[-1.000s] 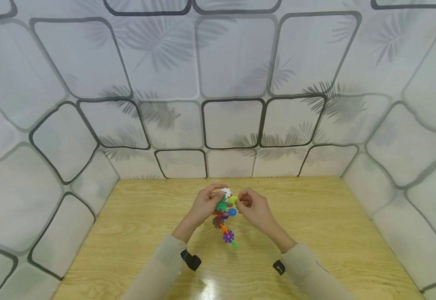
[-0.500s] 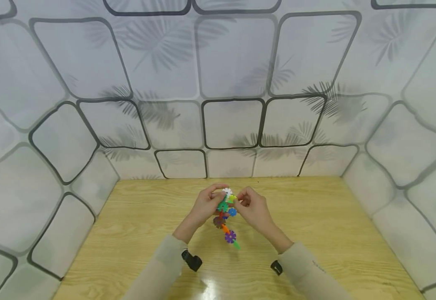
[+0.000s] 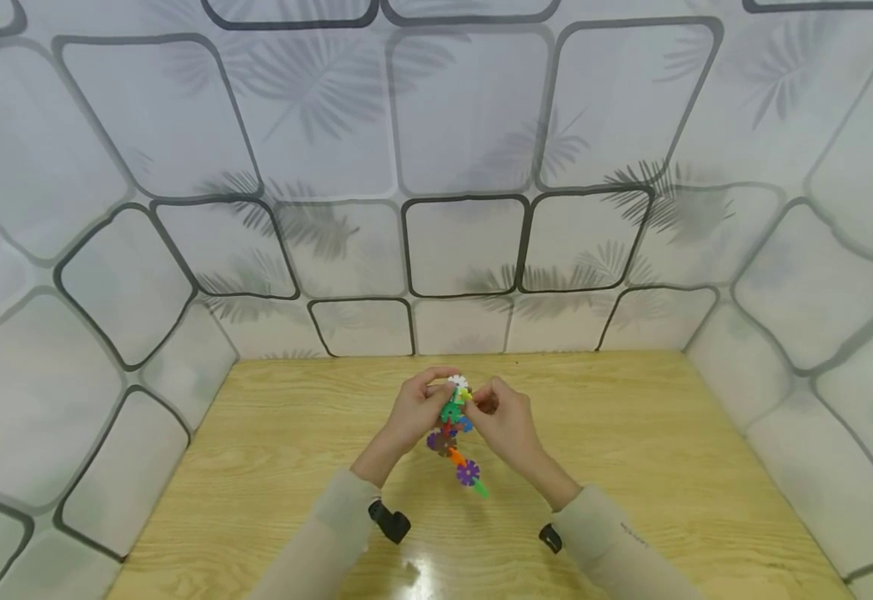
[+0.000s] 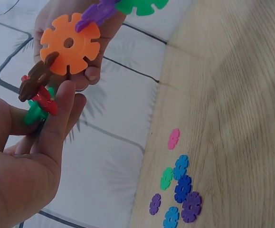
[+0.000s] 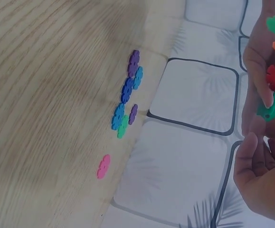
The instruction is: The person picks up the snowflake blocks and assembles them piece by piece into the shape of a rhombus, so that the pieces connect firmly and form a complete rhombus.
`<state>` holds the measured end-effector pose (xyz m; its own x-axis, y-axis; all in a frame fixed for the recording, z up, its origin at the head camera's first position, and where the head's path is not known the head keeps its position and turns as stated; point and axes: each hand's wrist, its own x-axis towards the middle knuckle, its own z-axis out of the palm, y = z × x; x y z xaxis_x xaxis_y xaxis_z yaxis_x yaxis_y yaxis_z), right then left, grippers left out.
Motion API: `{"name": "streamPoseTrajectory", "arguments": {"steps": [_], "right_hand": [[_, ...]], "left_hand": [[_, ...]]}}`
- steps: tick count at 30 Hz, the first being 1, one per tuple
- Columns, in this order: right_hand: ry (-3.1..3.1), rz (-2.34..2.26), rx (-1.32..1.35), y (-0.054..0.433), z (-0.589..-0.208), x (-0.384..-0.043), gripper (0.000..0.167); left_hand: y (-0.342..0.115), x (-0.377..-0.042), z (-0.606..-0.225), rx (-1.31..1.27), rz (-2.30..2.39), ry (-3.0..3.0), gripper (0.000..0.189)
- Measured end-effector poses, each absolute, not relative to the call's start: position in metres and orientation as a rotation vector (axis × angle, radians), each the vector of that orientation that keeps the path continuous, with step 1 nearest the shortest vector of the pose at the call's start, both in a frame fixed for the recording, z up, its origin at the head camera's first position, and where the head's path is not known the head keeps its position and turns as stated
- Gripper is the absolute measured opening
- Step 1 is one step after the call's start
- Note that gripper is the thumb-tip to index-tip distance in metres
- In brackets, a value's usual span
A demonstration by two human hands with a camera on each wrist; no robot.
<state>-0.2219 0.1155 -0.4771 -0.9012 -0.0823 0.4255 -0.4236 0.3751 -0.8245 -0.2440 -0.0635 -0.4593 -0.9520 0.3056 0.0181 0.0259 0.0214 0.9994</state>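
A chain of notched plastic discs hangs between the two hands in the head view. My left hand (image 3: 417, 410) grips its upper part, near a white disc (image 3: 458, 382) and a green disc (image 3: 451, 413). Lower on the chain come a brown disc (image 3: 445, 443), an orange disc (image 4: 56, 42) and a purple disc (image 3: 469, 473), with a light green disc (image 3: 481, 489) at the end. My right hand (image 3: 507, 421) pinches a yellow disc (image 3: 467, 395) against the chain's upper right side. Fingers hide where the yellow disc meets the chain.
On the wooden table (image 3: 293, 467) lie several loose discs, among them a pink disc (image 5: 103, 166), a dark blue disc (image 5: 127, 90) and a purple disc (image 4: 192, 207). A patterned cloth wall (image 3: 466, 250) rises behind the table and along both sides.
The chain has shifted slightly to the right with my left hand. My right hand has moved a little left, and the yellow disc now shows more edge-on, closer to the white disc.
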Motion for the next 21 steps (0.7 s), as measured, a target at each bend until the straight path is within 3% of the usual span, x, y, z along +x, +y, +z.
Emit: {"name": "streamPoseTrajectory", "arguments": {"steps": [14,21], "right_hand": [[-2.358,1.464,0.546,0.118,-0.477,-0.222,0.009],[-2.471,1.510,0.425,0.127,-0.479,-0.222,0.007]], "left_hand": [[-0.073,-0.250,-0.464,0.298,2.006,2.122,0.036],[-0.078,-0.255,-0.468,0.223,2.069,2.070,0.039]]}}
